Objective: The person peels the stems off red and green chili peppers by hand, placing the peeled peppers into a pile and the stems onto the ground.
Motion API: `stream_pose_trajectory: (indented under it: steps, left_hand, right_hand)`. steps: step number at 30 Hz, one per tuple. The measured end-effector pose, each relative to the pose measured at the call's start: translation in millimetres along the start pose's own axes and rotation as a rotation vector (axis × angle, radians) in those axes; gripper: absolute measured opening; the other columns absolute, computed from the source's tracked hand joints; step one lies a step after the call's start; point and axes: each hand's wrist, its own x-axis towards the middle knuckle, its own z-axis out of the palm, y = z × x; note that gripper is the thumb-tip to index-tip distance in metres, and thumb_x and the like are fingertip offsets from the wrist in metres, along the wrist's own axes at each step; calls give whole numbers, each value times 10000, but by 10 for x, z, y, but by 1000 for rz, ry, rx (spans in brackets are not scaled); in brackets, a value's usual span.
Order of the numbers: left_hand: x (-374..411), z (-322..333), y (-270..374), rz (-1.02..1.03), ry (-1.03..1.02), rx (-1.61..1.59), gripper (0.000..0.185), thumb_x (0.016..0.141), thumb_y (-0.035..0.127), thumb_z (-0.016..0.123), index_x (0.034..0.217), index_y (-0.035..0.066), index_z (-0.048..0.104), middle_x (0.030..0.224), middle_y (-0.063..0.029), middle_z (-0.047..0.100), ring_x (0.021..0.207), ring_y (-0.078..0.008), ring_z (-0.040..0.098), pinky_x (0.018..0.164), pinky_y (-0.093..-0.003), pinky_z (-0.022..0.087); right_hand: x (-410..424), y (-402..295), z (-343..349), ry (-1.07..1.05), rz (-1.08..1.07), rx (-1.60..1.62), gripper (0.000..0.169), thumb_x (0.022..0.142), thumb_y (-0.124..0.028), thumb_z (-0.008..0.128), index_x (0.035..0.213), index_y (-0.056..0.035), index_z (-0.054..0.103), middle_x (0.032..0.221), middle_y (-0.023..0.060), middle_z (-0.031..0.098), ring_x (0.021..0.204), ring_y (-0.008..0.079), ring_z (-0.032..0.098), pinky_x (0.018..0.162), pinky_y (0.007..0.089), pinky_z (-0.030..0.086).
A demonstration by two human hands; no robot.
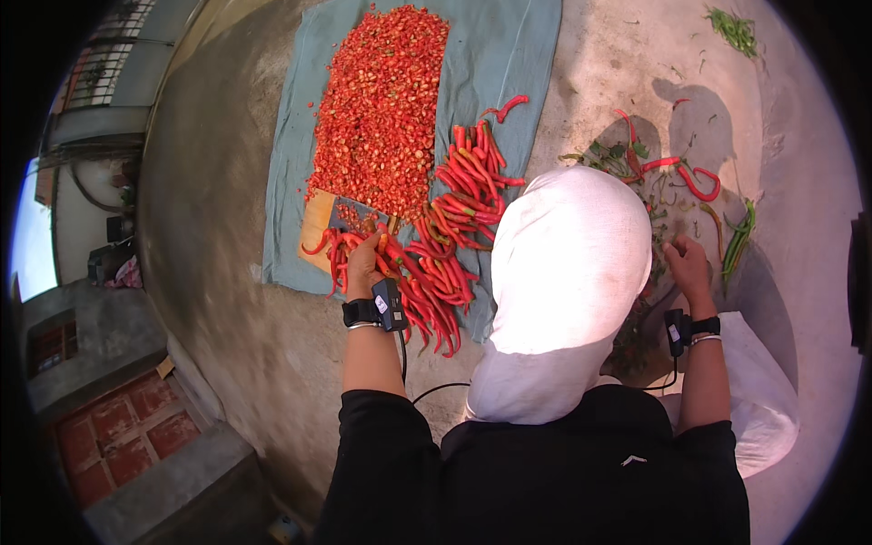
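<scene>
My left hand (364, 262) grips a bunch of long red chili peppers (336, 262) at the near edge of a wooden board (316, 221). A flat, dark grey surface (338, 216), perhaps a cleaver blade, lies on the board with chopped chili on it. More whole red chilies (436, 300) spread just right of this hand. My right hand (691, 269) is over the ground on the right, near scattered stems and green scraps. Its fingers are curled, and whether they pinch something is unclear. A white-covered knee or bundle (756, 388) shows beside the right forearm.
A large heap of chopped red chili (385, 109) covers much of the blue-grey cloth (504, 61). Whole chilies (470, 184) are piled beside it. Loose red chilies (702, 187), green chilies (739, 242) and a green pile (732, 30) lie on the concrete. A white head covering (572, 272) blocks the middle.
</scene>
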Motion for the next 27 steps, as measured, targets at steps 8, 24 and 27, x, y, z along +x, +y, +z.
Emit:
stream_pose_trajectory:
  steps: [8,24,27]
  left_hand:
    - [512,344,-850,86,286,157,250,790,129,637,934,-71,595,819,-97,633,704,-175,618,504,-310,498]
    - [615,402,-956,85,266,684,567,718,324,698,1070,-98,562,758,-144,665,578,-247,631,503,-316,485]
    - [411,635,-844,252,229,873,656,712,326,697,1139,-132,502,852,-164,652,689,-254,634,597,-315,501]
  right_hand:
    - [76,20,80,-68,-2,-95,263,786,-178,612,674,9,464,565,28,416,563,107,393,512,307,348]
    - [49,58,126,-68,-38,-125,252,763,-196,631,718,14,501,613,90,476,591,195,466,558,345,396]
    - [17,36,55,-45,-32,-144,233,755,-197,630,742,19,544,630,124,514,607,241,514,577,361,413]
